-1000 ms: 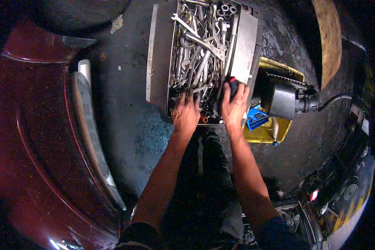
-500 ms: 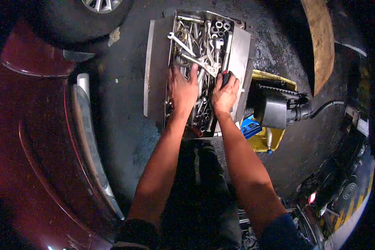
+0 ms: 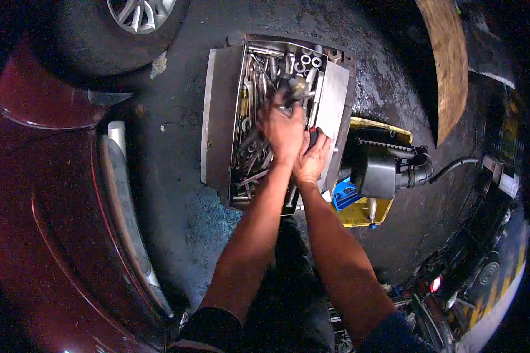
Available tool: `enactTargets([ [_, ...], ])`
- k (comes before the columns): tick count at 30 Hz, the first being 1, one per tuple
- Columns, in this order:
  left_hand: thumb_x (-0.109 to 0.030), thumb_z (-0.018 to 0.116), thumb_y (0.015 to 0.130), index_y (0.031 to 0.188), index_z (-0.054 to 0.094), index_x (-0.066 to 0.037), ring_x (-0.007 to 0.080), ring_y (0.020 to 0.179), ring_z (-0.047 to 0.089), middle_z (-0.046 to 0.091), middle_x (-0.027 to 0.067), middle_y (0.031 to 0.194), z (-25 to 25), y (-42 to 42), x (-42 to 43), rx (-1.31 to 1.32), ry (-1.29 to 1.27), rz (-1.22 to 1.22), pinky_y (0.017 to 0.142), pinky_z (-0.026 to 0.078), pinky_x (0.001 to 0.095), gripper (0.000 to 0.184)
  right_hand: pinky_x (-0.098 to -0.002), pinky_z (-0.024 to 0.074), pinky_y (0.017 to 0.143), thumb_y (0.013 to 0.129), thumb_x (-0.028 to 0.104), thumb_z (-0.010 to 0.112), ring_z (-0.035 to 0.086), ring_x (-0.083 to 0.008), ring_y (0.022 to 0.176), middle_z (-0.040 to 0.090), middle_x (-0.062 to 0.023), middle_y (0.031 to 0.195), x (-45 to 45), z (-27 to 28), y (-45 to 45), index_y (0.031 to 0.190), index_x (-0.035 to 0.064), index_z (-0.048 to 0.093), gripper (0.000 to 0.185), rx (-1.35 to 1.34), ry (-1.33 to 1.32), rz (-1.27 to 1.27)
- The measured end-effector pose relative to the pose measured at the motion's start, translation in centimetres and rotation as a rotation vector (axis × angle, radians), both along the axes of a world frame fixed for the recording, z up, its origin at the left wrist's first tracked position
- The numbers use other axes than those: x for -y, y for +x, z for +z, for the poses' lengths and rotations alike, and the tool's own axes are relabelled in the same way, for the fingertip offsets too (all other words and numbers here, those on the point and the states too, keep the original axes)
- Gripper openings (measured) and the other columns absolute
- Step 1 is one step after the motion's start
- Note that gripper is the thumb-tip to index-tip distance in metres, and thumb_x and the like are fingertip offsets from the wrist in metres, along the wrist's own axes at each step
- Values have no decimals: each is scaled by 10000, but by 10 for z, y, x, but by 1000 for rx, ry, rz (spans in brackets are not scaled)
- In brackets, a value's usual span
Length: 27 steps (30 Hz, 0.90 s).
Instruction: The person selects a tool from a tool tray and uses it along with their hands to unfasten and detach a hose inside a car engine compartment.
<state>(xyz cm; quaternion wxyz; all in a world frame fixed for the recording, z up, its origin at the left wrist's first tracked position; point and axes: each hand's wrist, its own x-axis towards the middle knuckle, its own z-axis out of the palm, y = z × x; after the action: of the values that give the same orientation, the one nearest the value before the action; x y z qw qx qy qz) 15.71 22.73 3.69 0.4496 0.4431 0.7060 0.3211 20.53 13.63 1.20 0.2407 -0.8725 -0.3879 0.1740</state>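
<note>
An open metal toolbox (image 3: 222, 117) full of loose wrenches (image 3: 250, 97), sockets and other tools lies below me. My left hand (image 3: 282, 134) is over its middle, smeared by motion. Its fingers are closed around a dark object with a brassy, shiny end (image 3: 297, 88), too blurred to name. Close beside it, my right hand (image 3: 313, 159) grips a tool with a black-and-red handle (image 3: 313, 136) at the box's right side. That tool's far part lies along the inner edge. Several ring-shaped metal pieces (image 3: 316, 62) sit in the far right corner.
A dark red car bumper (image 3: 59, 200) and a wheel (image 3: 140, 15) are at left. Right of the box, a yellow tray (image 3: 365, 217) holds a blue case (image 3: 344, 194) beside a black air-filter housing (image 3: 378, 173) with a hose. A curved wooden board (image 3: 447, 70) stands at upper right.
My left hand has risen from among the tools and moved right, next to my right hand, with a dark object in it. My right hand keeps its grip. The view has shifted slightly.
</note>
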Motion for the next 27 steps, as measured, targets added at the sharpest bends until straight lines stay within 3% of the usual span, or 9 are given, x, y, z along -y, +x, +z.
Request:
enactTargets([
  [3, -431, 612, 909, 1328, 543, -73, 409, 1196, 483, 569, 194, 1210, 14, 26, 5, -416, 42, -198, 1023, 331, 595, 556, -504, 437, 918, 953, 317, 589, 531, -426, 1073, 538, -225, 1104, 9, -24, 7, 1191, -7, 533, 406, 187, -145, 245],
  [6, -372, 595, 935, 1388, 479, -84, 427, 1147, 474, 512, 207, 1260, 15, 41, 3, -461, 82, -185, 971, 352, 597, 549, -500, 438, 919, 953, 314, 589, 536, -425, 1066, 543, -228, 1095, 8, -25, 8, 1166, -19, 539, 399, 278, -181, 370],
  [13, -330, 589, 943, 1474, 375, -78, 456, 1195, 430, 433, 287, 1346, 21, 47, 7, -374, 21, -130, 968, 340, 623, 625, -491, 434, 931, 970, 295, 561, 539, -419, 1073, 549, -226, 1111, 5, -11, 5, 1194, -14, 536, 382, 89, -74, 117],
  [17, -354, 571, 953, 1470, 360, -11, 464, 1250, 398, 410, 296, 1367, 28, 28, 21, -367, 47, -269, 1048, 316, 597, 655, -486, 431, 938, 979, 285, 546, 540, -416, 1077, 551, -225, 1120, 3, -10, 5, 1210, -10, 535, 374, 47, -68, 62],
  [19, -417, 537, 969, 1411, 445, 15, 465, 1275, 380, 421, 292, 1356, 9, 20, 35, -624, 185, -463, 1077, 315, 560, 625, -484, 430, 941, 984, 279, 538, 541, -414, 1079, 553, -225, 1125, 1, -9, 5, 1218, -9, 534, 371, 30, -77, 38],
  [20, -433, 528, 972, 1396, 466, 15, 468, 1280, 374, 424, 292, 1356, 2, 16, 40, -655, 192, -462, 1083, 311, 559, 620, -483, 430, 943, 987, 277, 534, 541, -413, 1080, 554, -224, 1127, 1, -7, 4, 1222, -8, 534, 369, 22, -77, 23],
  [23, -481, 476, 988, 1369, 499, 26, 503, 1274, 386, 448, 318, 1354, 13, -4, 23, -526, 81, -95, 1113, 281, 562, 635, -479, 428, 948, 994, 268, 523, 542, -411, 1083, 556, -224, 1134, -1, -6, 1, 1234, -5, 533, 364, 1, -94, -13],
  [24, -472, 472, 991, 1383, 479, 30, 505, 1273, 392, 445, 324, 1365, 2, -14, 12, -544, 48, -42, 1114, 282, 561, 637, -503, 449, 877, 967, 299, 564, 554, -447, 997, 556, -242, 1032, -4, -3, -2, 1067, -34, 556, 347, 73, 3, -16],
  [27, -517, 421, 998, 1405, 444, 66, 526, 1337, 334, 383, 350, 1439, -16, -27, -12, -464, -62, -7, 1163, 218, 536, 711, -479, 426, 931, 1008, 256, 511, 536, -439, 1068, 552, -254, 1112, -4, 2, -2, 1208, -25, 533, 345, 28, -31, 10],
])
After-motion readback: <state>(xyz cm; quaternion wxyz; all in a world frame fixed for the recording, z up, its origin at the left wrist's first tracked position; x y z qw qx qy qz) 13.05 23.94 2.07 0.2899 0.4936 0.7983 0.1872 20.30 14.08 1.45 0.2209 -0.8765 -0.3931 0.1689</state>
